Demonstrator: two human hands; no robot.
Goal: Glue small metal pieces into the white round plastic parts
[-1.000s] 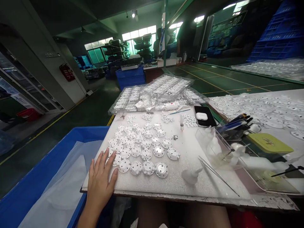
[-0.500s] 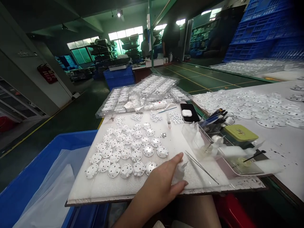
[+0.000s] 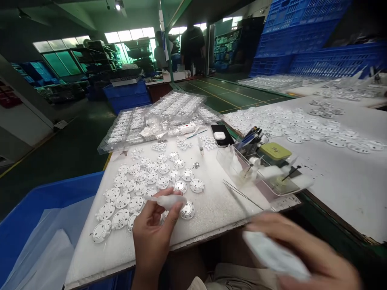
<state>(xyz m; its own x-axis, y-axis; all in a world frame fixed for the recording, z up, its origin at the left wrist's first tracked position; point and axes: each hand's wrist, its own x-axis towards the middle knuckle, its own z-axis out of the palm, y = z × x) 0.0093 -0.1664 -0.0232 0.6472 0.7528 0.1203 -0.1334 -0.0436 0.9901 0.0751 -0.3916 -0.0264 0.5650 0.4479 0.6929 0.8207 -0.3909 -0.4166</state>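
Note:
My left hand (image 3: 155,225) is closed around a small translucent squeeze bottle (image 3: 171,201), which lies on its side in the fingers with its thin tip to the left. Beneath and around it, rows of round white discs (image 3: 121,200) with dark dots cover the white foam mat (image 3: 211,213). My right hand (image 3: 305,245), smeared by motion, is off the front right edge. It grips a pale, flat folded piece that looks like a cloth or tissue (image 3: 273,255). Metal tweezers (image 3: 242,194) rest on the mat between the hands.
A clear organizer (image 3: 263,181) with pens and white bottles stands right, by a yellow-green box (image 3: 275,151). Behind lie a phone (image 3: 222,141), small white parts (image 3: 208,141) and filled plastic trays (image 3: 178,105). A blue bin (image 3: 60,201) is left; more discs (image 3: 302,125) cover the right table.
My left hand has picked up the squeeze bottle from the mat and carried it left over the discs. My right hand has come into view with the pale folded piece. The view has turned right.

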